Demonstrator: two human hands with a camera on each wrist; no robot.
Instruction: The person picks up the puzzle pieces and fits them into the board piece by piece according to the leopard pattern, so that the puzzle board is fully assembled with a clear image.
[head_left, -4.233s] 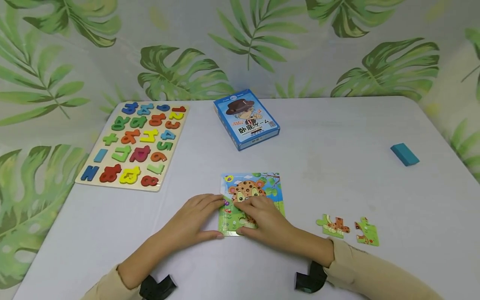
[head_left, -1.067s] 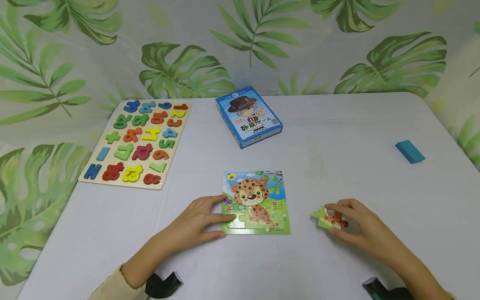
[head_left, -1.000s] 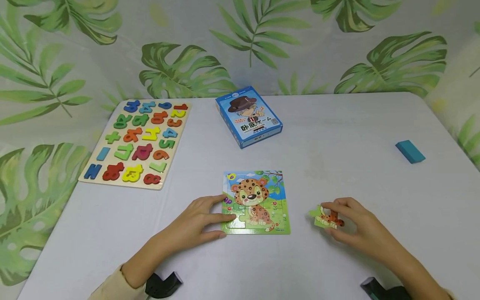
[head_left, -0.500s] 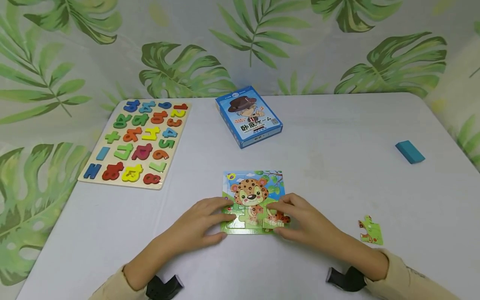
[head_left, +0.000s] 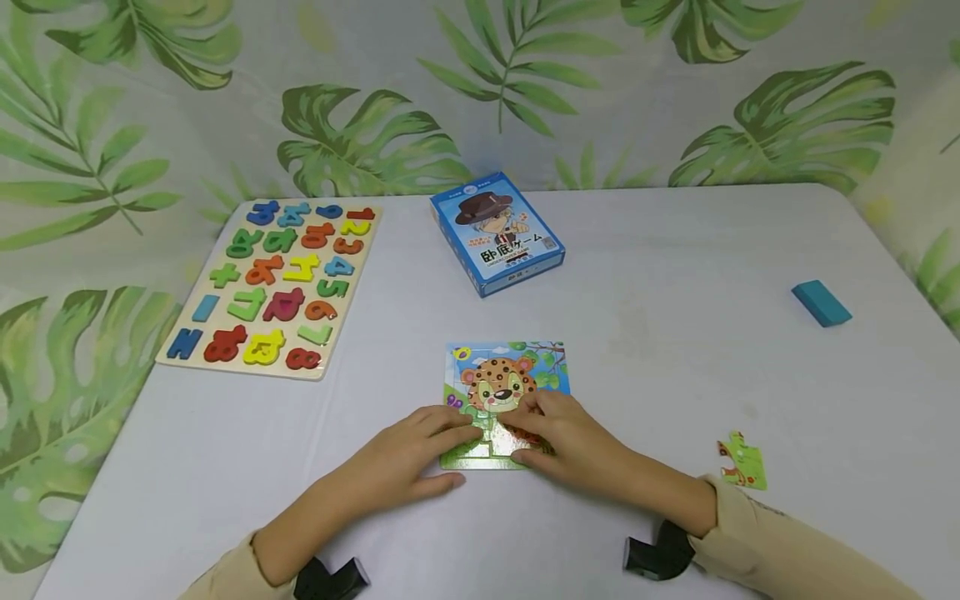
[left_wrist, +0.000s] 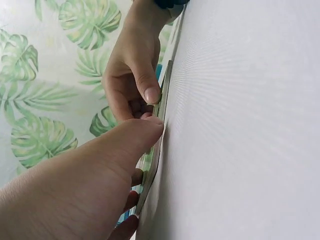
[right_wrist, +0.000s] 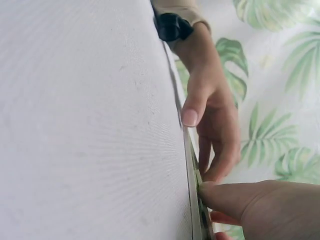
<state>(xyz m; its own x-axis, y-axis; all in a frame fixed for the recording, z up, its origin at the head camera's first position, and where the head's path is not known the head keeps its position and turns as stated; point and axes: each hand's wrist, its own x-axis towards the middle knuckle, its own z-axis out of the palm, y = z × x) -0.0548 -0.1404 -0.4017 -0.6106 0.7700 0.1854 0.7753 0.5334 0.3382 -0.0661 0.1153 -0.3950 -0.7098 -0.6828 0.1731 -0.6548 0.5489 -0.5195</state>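
Note:
A leopard jigsaw puzzle (head_left: 497, 375) lies flat on the table in front of the person. The left hand (head_left: 408, 450) rests its extended fingers on the puzzle's lower left, its thumb by the near edge. Over the lower middle, the right hand (head_left: 585, 433) pinches a spotted puzzle piece (head_left: 525, 437), thumb near, fingers far. That piece is mostly covered by the hand, so its seating cannot be told. Off to the right lies one loose green puzzle piece (head_left: 744, 462). Both wrist views show the puzzle edge-on, with the right hand's thumb (right_wrist: 212, 192) low against it.
At the back left lies a wooden number board (head_left: 273, 287) with coloured numerals and signs. A blue game box (head_left: 498, 233) sits behind the puzzle. A teal block (head_left: 822, 303) is at the far right. Leaf-patterned cloth hangs behind the white table.
The right hand picked up the spotted piece from the right, carried it left over the puzzle, and moved further left to the lower middle. The left hand shifted slightly right on the puzzle.

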